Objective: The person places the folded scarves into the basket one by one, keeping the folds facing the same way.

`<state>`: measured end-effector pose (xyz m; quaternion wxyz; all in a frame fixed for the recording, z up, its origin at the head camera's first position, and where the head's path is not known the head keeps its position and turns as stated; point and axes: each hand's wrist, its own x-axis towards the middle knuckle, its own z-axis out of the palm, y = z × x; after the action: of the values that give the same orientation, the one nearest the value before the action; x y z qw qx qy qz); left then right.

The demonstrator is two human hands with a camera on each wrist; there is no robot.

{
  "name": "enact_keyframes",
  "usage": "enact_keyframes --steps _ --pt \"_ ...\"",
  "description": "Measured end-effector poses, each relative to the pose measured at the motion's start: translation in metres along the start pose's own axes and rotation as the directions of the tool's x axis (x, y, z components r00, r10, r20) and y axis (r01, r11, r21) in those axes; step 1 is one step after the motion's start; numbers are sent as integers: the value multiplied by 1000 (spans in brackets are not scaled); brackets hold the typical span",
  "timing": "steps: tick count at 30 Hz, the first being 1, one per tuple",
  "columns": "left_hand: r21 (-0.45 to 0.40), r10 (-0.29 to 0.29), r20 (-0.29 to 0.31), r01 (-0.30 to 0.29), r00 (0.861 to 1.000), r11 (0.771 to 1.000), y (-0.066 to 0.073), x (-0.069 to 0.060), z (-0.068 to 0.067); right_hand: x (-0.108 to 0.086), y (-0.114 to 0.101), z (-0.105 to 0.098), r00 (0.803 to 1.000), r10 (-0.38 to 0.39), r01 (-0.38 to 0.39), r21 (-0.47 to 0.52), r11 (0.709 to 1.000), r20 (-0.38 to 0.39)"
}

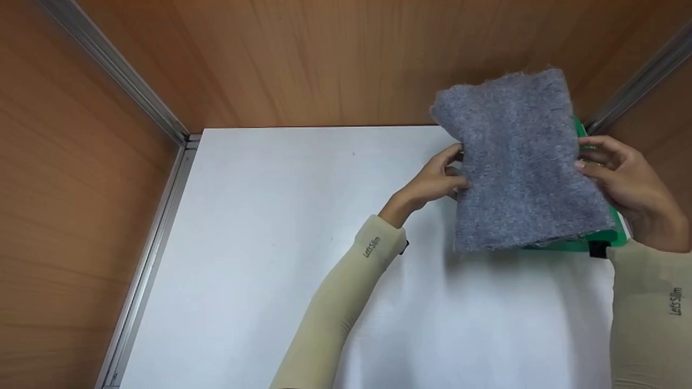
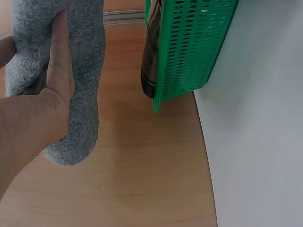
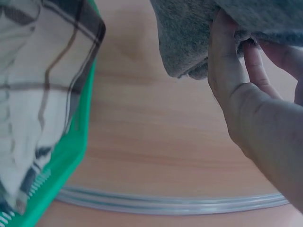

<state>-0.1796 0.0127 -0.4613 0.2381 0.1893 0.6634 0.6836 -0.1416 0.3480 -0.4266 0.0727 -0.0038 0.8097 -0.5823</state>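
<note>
A grey fuzzy cloth (image 1: 519, 162), folded into a rough rectangle, hangs between both hands above a green basket (image 1: 605, 237). My left hand (image 1: 437, 175) pinches its left edge between thumb and fingers. On the opposite edge, my right hand (image 1: 627, 175) grips the cloth the same way. The left wrist view shows the cloth (image 2: 85, 85) in thick folds, apart from the perforated basket wall (image 2: 194, 47). Inside the basket lies a plaid cloth (image 3: 42, 71) in white, brown and dark tones, seen in the right wrist view. From the head view the grey cloth hides most of the basket.
The basket stands on a white table (image 1: 270, 243) at its back right corner. Wooden panels (image 1: 324, 65) rise behind and at both sides, with metal rails (image 1: 130, 81) along their corners.
</note>
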Motion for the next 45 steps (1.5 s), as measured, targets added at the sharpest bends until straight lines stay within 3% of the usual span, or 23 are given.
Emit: enact_keyframes --steps 1,5,14,16,21,24,30,32,34,36,40,43,45 --pt "-1 1 1 -1 1000 1000 1 2 2 0 0 -2 1000 7 -8 -58 998 -15" --pt "8 -3 2 3 1000 1000 2 9 9 -1 -1 -12 998 48 -54 -134 990 -43" --pt "3 -20 3 20 1000 1000 3 21 26 -3 -4 -31 993 102 -105 -56 993 -57" --pt "14 -30 -1 30 1000 999 3 24 31 -4 -4 -34 994 87 -93 -90 992 -73" --pt "36 -53 -11 53 999 998 5 30 43 -8 -6 -44 990 85 -83 23 996 -115" --pt "9 -38 1 38 999 999 5 35 49 -11 -6 -51 988 73 -54 148 987 -133" --pt "-45 2 12 -1 1000 999 -3 46 60 -11 2 -61 983 -52 62 48 997 -175" --pt "-9 3 -5 -3 1000 1000 -9 49 63 -9 8 -62 983 -57 54 -21 998 -172" --pt "96 -17 -27 19 999 995 -19 52 66 -6 19 -60 989 -43 26 -122 992 -139" --pt "250 -61 -64 75 996 965 -29 53 69 -2 32 -56 996 -43 25 -231 973 -74" --pt "521 -96 -149 161 984 838 -45 54 79 2 55 -39 998 -33 53 -392 919 57" --pt "618 -61 -188 166 980 769 -49 56 84 4 59 -22 997 -28 61 -490 870 74" --pt "649 -54 -184 163 981 744 -49 57 84 6 58 -10 997 -27 64 -539 840 77"
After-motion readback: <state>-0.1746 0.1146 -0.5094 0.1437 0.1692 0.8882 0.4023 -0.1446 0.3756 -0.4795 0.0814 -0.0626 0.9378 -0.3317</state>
